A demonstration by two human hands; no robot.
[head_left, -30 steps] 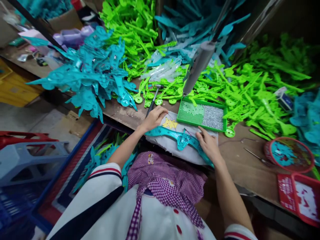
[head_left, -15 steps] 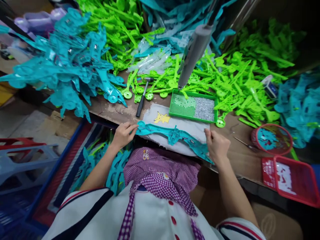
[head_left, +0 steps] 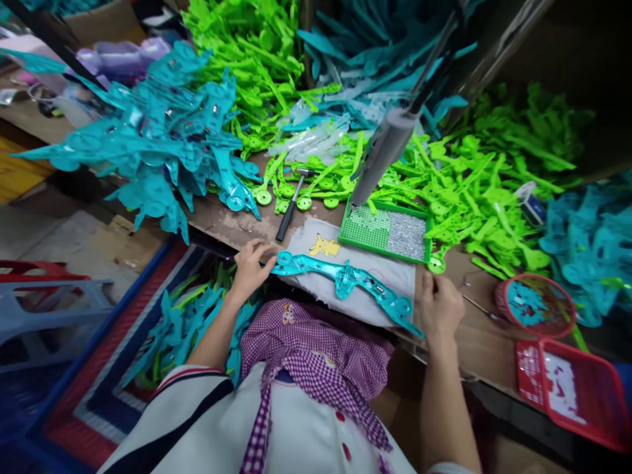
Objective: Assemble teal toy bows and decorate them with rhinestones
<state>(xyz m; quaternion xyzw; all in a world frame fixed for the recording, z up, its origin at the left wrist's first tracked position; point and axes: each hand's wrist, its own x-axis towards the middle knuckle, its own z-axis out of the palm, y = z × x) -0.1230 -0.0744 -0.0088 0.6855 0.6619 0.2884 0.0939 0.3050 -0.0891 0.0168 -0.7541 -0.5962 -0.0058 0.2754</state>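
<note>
A teal bow-shaped plastic part (head_left: 316,264) lies across a pale cloth (head_left: 303,283) with a yellow cartoon figure, at the table's front edge. My left hand (head_left: 253,268) grips its left end between thumb and fingers. Just past the part's right end, my right hand (head_left: 441,306) is closed, apart from it. Its fingers are curled, and what they hold, if anything, is hidden. Behind the cloth is a green tray (head_left: 365,245) of small metallic pieces. A grey cylindrical power screwdriver (head_left: 382,158) hangs above the tray, tip down.
A hammer (head_left: 291,214) lies left of the tray. Lime green parts (head_left: 484,197) heap behind, with a teal pile (head_left: 168,138) at left. To the right are a thin tool (head_left: 481,308), a round red basket (head_left: 536,306) and a red bin (head_left: 592,401). Teal parts (head_left: 182,322) fill a low container.
My right hand has come off the part's right end and moved slightly right. My left hand stays at the left end, its fingers spread a little more. The view has shifted slightly.
</note>
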